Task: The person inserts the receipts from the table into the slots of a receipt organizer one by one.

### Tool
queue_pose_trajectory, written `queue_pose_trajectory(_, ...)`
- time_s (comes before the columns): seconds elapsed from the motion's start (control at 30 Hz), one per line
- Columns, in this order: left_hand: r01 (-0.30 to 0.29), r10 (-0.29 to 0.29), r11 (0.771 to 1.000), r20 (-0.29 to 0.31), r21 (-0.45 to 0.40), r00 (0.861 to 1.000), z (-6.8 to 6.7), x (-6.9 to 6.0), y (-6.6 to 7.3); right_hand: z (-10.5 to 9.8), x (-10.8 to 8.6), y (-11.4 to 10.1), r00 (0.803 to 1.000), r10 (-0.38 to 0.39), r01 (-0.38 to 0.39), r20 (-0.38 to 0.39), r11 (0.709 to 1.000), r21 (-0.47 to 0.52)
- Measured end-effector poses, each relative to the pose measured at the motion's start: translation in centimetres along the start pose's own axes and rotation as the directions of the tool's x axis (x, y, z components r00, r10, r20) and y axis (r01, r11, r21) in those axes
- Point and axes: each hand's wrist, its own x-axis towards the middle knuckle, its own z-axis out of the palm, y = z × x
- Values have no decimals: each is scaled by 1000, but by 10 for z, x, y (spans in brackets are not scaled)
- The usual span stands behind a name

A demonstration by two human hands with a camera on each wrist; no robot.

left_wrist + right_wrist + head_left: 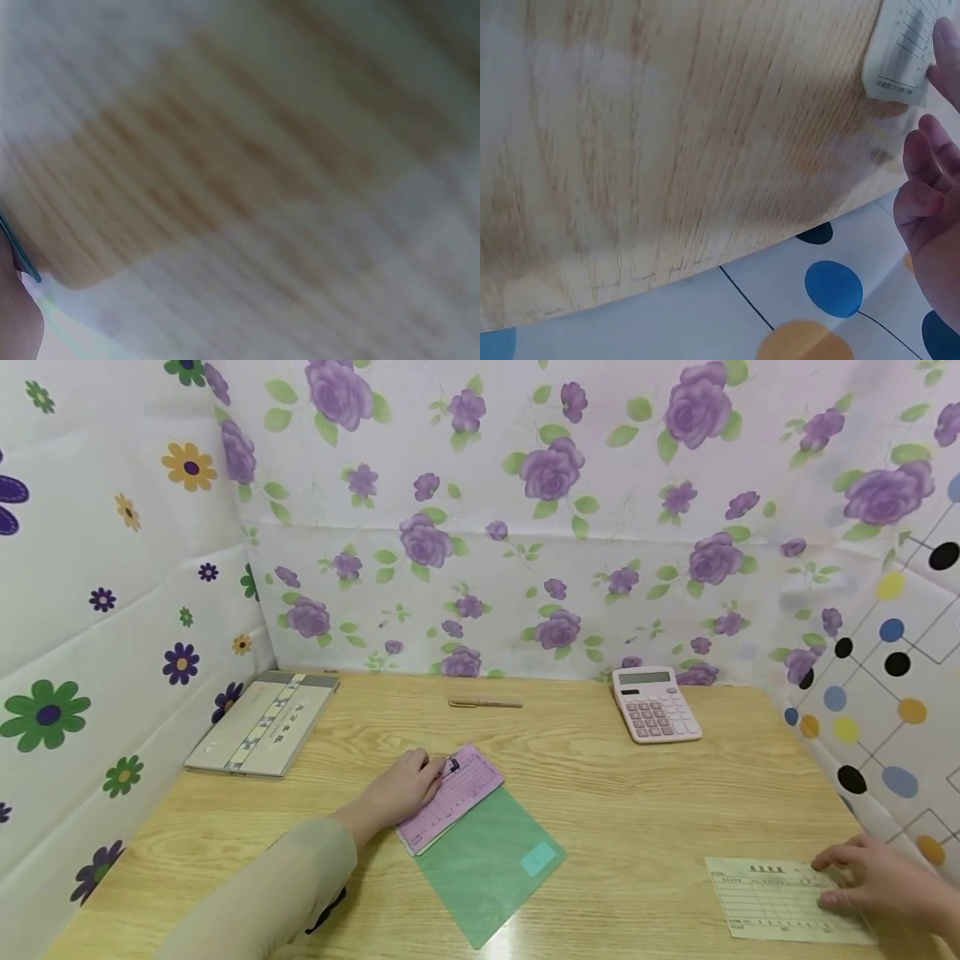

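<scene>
A pink printed form (pixel 459 793) with a black clip (pixel 451 767) at its upper edge lies over the top of a green plastic folder (pixel 487 877). My left hand (pixel 408 785) rests on the form's left side, fingertips close to the clip; its thumb is hidden. Toward the right front lies a pale yellow printed slip (pixel 780 902). Over its right end is my right hand (pixel 877 877), fingers loosely bent and thumb apart from them. In the right wrist view that hand (pixel 934 202) shows nothing held between thumb and fingers.
A pale pink calculator (pixel 657 705) stands at the back right, and a pen (pixel 485 702) lies at the back middle. A flat grey-beige album (pixel 264 724) is at the left. Patterned cloth walls (pixel 495 568) border the wooden table (pixel 600 793).
</scene>
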Motion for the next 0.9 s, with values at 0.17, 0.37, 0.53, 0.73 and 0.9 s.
queue_pose_trajectory(0.17, 11, -11, 1000, 26, -2, 1000, 0, -1, 0, 5, 0, -2, 999, -53, 53, -12, 998, 27)
queue_pose_trajectory(0.37, 38, -37, 999, 67, -6, 997, 1, -1, 0, 3, 4, -9, 991, -121, 124, -51, 990, 61)
queue_pose_trajectory(0.53, 37, -37, 999, 56, -8, 998, 1, -1, 1, -3, 8, -15, 997, -75, 76, -11, 989, 123)
queue_pose_trajectory(0.73, 26, -26, 1000, 41, -8, 999, 1, 0, 0, -2, 8, -15, 997, -77, 79, -18, 989, 127)
queue_pose_trajectory(0.9, 35, -34, 999, 50, -16, 998, 1, 1, 0, 0, 9, -14, 997, -74, 73, -5, 984, 161)
